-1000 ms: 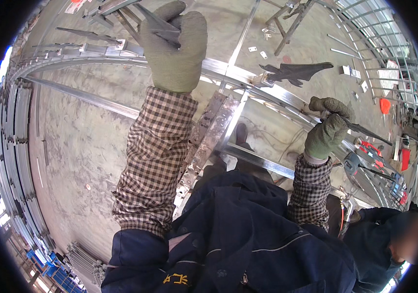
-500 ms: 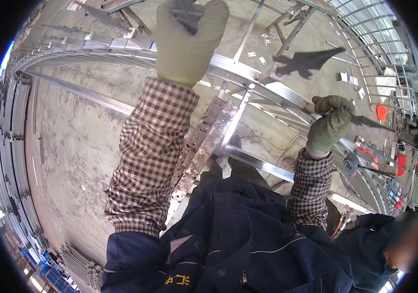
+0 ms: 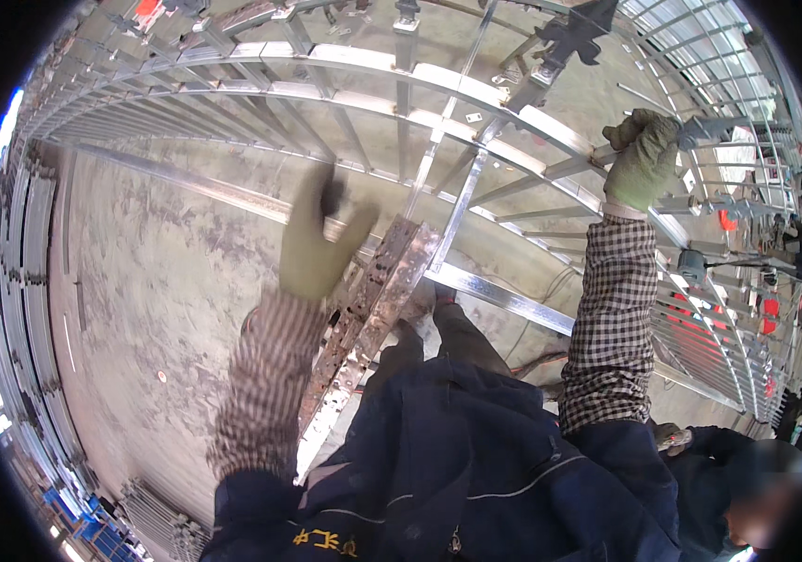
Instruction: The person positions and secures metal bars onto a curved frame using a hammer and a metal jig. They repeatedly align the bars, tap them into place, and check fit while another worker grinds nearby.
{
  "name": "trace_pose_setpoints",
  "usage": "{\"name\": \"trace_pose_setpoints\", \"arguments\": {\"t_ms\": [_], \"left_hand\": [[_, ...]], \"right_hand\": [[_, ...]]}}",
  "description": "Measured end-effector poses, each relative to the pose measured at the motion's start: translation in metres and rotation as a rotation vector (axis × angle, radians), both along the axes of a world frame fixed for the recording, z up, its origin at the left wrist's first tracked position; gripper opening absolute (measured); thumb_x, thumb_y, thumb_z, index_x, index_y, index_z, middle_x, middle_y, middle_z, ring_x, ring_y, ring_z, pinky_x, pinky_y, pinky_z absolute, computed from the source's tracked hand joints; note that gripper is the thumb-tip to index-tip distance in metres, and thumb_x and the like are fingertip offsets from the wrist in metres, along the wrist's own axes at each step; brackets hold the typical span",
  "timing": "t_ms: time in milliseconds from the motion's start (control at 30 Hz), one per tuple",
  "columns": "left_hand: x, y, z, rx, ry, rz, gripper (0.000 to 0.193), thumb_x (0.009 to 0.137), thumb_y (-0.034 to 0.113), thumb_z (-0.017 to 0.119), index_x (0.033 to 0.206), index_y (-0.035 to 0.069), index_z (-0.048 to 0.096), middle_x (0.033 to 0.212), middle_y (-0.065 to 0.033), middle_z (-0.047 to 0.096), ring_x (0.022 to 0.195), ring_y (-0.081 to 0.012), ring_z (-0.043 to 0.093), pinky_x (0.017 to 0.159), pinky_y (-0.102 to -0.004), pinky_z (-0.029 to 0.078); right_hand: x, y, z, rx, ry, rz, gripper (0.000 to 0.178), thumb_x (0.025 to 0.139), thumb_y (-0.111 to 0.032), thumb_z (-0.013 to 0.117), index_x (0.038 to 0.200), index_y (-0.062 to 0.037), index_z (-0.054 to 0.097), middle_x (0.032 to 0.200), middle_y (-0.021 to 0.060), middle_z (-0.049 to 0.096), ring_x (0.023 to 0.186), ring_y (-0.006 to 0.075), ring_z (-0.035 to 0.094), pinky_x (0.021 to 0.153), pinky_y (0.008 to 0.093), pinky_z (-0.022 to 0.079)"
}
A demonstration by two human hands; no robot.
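Note:
A metal fence panel [image 3: 359, 58] with long rails and several upright bars lies across the far side; the lens bends it. My gloved left hand [image 3: 319, 245] hangs on the near side of its rails, smeared by motion, thumb and fingers apart, holding nothing. Farther right, my gloved right hand [image 3: 643, 161] is closed round one of the panel's bars, just below a grey pointed finial [image 3: 708, 131]. Another dark spear-shaped finial [image 3: 577, 36] tops a bar at the far edge. Checked sleeves cover both forearms.
Under the panel runs a spatter-marked steel beam [image 3: 392, 262], with a shiny crossbar [image 3: 504, 298] beside my legs. Stacked metal tubes [image 3: 31, 225] line the left. Another person [image 3: 701, 492] is close at the lower right. Thin cables [image 3: 542, 323] trail on the floor.
My left hand has let go of the finial and drawn back toward me. The panel has tipped, showing more rails and bars. My right hand has moved slightly farther away, still gripping.

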State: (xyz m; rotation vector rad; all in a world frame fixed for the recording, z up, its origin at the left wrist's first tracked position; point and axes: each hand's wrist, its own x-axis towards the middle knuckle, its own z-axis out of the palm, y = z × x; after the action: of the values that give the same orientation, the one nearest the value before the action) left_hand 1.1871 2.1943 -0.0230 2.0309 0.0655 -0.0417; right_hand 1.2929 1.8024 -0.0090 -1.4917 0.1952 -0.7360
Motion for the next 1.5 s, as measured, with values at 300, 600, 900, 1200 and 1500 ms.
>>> {"name": "trace_pose_setpoints", "arguments": {"t_ms": [300,600,900,1200,1500], "left_hand": [[-0.281,0.136,-0.103,-0.044,1.020,0.110,0.083,0.095,0.055,0.065,0.141,-0.012,0.051,0.133,-0.0288,0.063,0.123,-0.0316,0.063,0.103,-0.0386,0.050],[-0.300,0.136,-0.116,0.038,1.046,0.126,0.064,0.103,0.050,0.058,0.119,-0.011,0.066,0.103,-0.0148,0.074,0.090,-0.0192,0.068,0.080,-0.0338,0.055],[-0.283,0.123,-0.093,0.006,0.953,0.145,0.063,0.099,0.052,0.062,0.120,-0.007,0.068,0.099,-0.0165,0.075,0.089,-0.0208,0.070,0.080,-0.0347,0.055],[-0.162,0.077,-0.065,0.251,0.507,0.251,0.068,0.091,0.048,0.073,0.130,-0.007,0.063,0.111,-0.0208,0.073,0.101,-0.0267,0.071,0.088,-0.0374,0.056],[0.047,-0.070,-0.114,0.477,0.282,-0.209,0.071,0.090,0.045,0.068,0.143,0.002,0.051,0.117,-0.0283,0.070,0.107,-0.0412,0.069,0.093,-0.0490,0.055]], "right_hand": [[0.005,0.013,0.018,0.023,-0.054,-0.030,0.051,0.102,-0.053,0.060,0.093,-0.0033,0.064,0.068,0.0015,0.056,0.056,0.0117,0.053,0.052,0.0281,0.049],[0.011,0.007,0.010,0.023,-0.035,-0.047,0.053,0.101,-0.054,0.061,0.094,-0.0020,0.064,0.067,0.0010,0.055,0.057,0.0113,0.054,0.053,0.0294,0.051],[0.017,0.010,0.016,0.073,-0.078,-0.054,0.045,0.102,-0.048,0.064,0.095,-0.0038,0.061,0.069,0.0007,0.056,0.058,0.0110,0.053,0.052,0.0288,0.051],[0.012,0.008,0.017,0.053,-0.029,-0.038,0.047,0.102,-0.051,0.063,0.098,-0.0043,0.063,0.069,0.0009,0.056,0.058,0.0104,0.053,0.052,0.0275,0.050],[0.015,0.008,0.009,0.235,-0.060,-0.054,0.035,0.102,-0.041,0.067,0.106,-0.0066,0.061,0.085,0.0028,0.065,0.065,0.0089,0.057,0.050,0.0264,0.044]]}}
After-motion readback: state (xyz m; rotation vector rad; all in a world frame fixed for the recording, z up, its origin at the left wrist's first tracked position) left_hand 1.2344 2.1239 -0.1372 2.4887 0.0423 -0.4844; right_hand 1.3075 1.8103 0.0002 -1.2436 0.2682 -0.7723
